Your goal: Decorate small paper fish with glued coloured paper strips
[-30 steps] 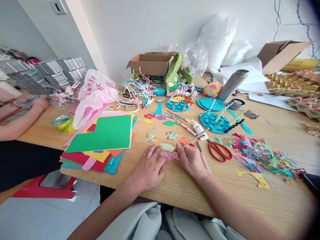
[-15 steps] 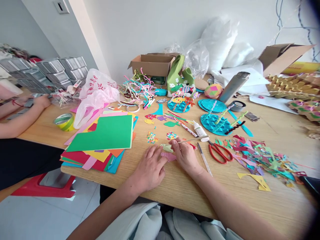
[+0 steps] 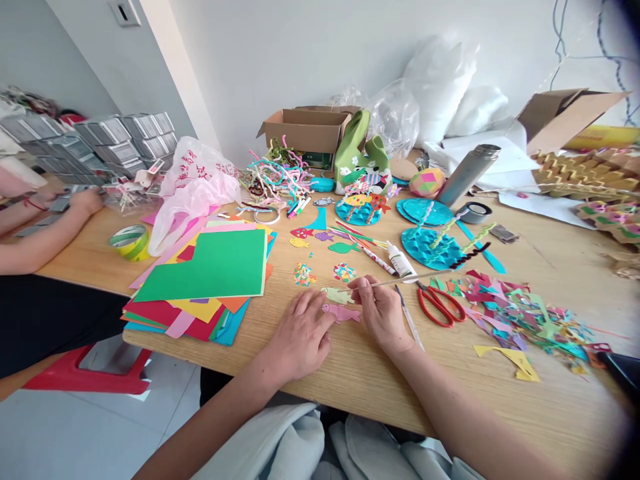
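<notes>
A pale green paper fish (image 3: 336, 294) and a pink paper fish (image 3: 345, 313) lie on the wooden table. My left hand (image 3: 303, 333) rests flat with its fingers spread, fingertips at the heads of both fish. In my right hand (image 3: 383, 313) a thin wooden stick (image 3: 410, 278) is pinched; its tip reaches the green fish and its other end points right. Beyond the fish are two piles of coloured paper dots (image 3: 345, 271). A white glue bottle (image 3: 401, 262) lies just past my right hand, with a pen (image 3: 410, 319) and red-handled scissors (image 3: 441, 305) to the right.
Coloured paper sheets (image 3: 210, 267) are stacked on the left beside green tape (image 3: 130, 243). Paper scraps (image 3: 530, 317) spread over the right side. Blue painted discs (image 3: 433, 249) and a steel flask (image 3: 470, 175) stand farther back. Another person's hand (image 3: 86, 200) is at the far left.
My right hand has shifted slightly right with the stick, uncovering more of the green fish and the pink fish's tail. My left hand has stayed in place.
</notes>
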Motion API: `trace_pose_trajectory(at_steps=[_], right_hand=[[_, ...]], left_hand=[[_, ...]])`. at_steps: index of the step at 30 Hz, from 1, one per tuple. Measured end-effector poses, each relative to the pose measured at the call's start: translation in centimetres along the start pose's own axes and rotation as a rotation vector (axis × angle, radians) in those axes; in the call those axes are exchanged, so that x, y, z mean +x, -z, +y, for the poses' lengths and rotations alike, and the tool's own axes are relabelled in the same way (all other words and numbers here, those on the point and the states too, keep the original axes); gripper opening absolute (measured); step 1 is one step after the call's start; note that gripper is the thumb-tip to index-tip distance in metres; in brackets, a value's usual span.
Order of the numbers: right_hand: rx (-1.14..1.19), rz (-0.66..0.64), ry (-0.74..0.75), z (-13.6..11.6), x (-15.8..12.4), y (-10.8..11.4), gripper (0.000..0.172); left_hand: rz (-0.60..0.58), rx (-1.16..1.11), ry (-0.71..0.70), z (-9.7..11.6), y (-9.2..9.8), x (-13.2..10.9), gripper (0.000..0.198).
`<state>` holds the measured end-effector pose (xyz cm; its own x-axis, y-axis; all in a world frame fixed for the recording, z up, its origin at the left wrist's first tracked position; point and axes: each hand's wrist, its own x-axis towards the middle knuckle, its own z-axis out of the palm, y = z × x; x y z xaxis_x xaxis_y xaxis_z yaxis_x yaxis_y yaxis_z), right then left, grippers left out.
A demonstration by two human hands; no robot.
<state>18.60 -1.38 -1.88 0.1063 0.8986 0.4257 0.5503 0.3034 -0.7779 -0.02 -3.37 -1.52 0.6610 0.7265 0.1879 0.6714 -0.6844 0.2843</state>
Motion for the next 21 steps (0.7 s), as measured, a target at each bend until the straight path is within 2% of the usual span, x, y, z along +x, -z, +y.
trace_pose_trajectory(at_steps=[3,8,15,21], right_hand=[[0.025,0.02,-0.017,-0.1,-0.6,0.8,0.047],[-0.031,-0.05,0.011,0.0,-1.0,1.7,0.048],[-0.069,-0.161,0.114,-0.3,-0.8,1.6,0.049],[-0.121,-0.164,0.184,-0.1,-0.9,1.4,0.045]], left_hand=[[0.005,-0.005,-0.006,-0.1,-0.1,0.0,0.029],[0.009,0.004,-0.011,-0.1,-0.2,0.1,0.032],[-0.002,0.009,-0.009,-0.1,-0.2,0.1,0.034],[-0.004,0.007,-0.009,-0.1,-0.1,0.1,0.035]])
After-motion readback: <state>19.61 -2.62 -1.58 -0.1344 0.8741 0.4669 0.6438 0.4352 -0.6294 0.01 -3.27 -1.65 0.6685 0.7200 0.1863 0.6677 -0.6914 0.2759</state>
